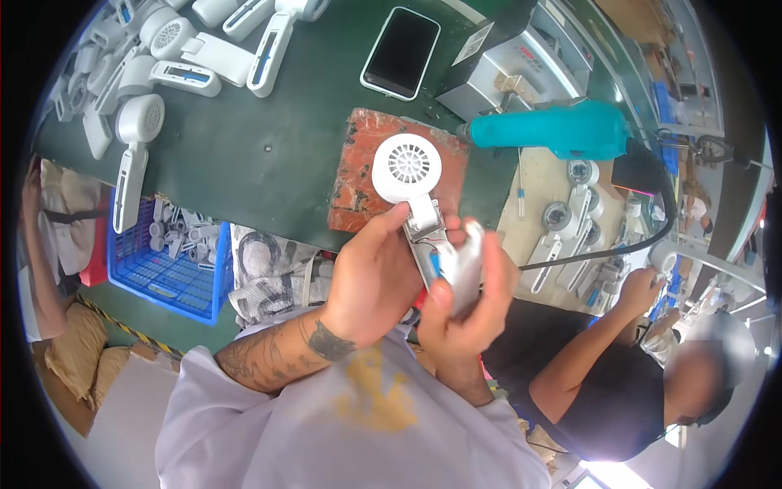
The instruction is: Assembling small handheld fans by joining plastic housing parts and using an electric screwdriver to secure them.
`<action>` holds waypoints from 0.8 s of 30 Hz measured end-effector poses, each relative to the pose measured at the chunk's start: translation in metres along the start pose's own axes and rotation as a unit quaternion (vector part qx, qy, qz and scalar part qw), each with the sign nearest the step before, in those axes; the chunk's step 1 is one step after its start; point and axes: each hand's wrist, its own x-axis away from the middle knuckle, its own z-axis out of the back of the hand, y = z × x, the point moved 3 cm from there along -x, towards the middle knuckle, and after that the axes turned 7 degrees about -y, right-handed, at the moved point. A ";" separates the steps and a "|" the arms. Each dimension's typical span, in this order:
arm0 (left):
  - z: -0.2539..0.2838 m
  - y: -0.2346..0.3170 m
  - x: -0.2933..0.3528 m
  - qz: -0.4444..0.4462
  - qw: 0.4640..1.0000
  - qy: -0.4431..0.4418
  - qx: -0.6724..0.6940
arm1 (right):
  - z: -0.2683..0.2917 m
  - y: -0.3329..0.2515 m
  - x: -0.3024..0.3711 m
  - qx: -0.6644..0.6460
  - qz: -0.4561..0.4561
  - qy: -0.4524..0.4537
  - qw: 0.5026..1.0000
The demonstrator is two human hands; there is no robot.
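My left hand is wrapped round the handle of a white handheld fan, its round slotted head pointing away from me. The handle is open, showing wires and a blue part inside. In my right hand, a white handle cover is pinched between thumb and fingers, tilted just right of the open handle. Whether the cover touches the handle, I cannot tell. Under the fan head lies a worn reddish block on the green table.
A teal electric screwdriver lies at right, its dark cable trailing nearby. Behind are a phone and a grey box. White fans crowd the far left. A blue crate stands below the edge. At right, a co-worker's hand holds a fan.
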 end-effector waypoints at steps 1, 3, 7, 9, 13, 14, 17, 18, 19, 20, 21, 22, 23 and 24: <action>0.000 -0.001 0.000 -0.001 1.000 -0.001 0.002 | 0.002 -0.001 -0.002 -0.114 -0.016 0.040 0.993; 0.001 0.000 0.001 -0.009 1.000 -0.013 -0.005 | 0.005 -0.001 -0.002 -0.268 -0.093 0.113 0.952; 0.006 0.000 0.003 -0.012 1.000 0.003 -0.021 | 0.024 0.005 -0.008 -0.234 -0.134 -0.068 0.960; 0.004 0.000 0.003 0.005 1.000 0.008 -0.026 | 0.012 0.001 -0.022 -0.110 0.029 -0.088 0.990; 0.000 0.002 0.005 0.024 0.999 0.011 -0.039 | 0.009 -0.004 -0.027 0.005 0.028 -0.142 0.989; 0.000 0.003 0.006 0.021 0.999 0.010 -0.041 | 0.009 -0.003 -0.026 0.003 0.029 -0.143 0.989; 0.007 0.004 0.007 0.011 0.999 0.000 -0.044 | 0.004 0.003 -0.020 0.003 0.070 -0.113 0.991; 0.007 0.003 0.006 0.013 0.999 0.000 -0.044 | 0.005 0.006 -0.020 0.003 0.067 -0.110 0.992; 0.007 0.003 0.004 0.005 0.999 0.002 -0.050 | 0.005 0.008 -0.020 0.003 0.063 -0.108 0.992; 0.007 0.003 0.003 -0.003 0.998 0.004 -0.056 | 0.006 0.006 -0.022 0.004 0.061 -0.107 0.992; 0.007 0.002 0.003 -0.002 0.998 0.004 -0.056 | 0.008 0.002 -0.026 0.009 0.057 -0.112 0.992; 0.006 0.002 0.004 0.006 0.998 0.001 -0.056 | 0.009 0.000 -0.028 0.013 0.053 -0.116 0.992; 0.006 0.001 0.004 0.013 0.998 -0.002 -0.055 | 0.009 0.001 -0.029 0.014 0.052 -0.116 0.992; 0.004 0.002 0.004 0.014 0.998 -0.001 -0.056 | 0.006 0.002 -0.030 0.008 0.058 -0.135 0.989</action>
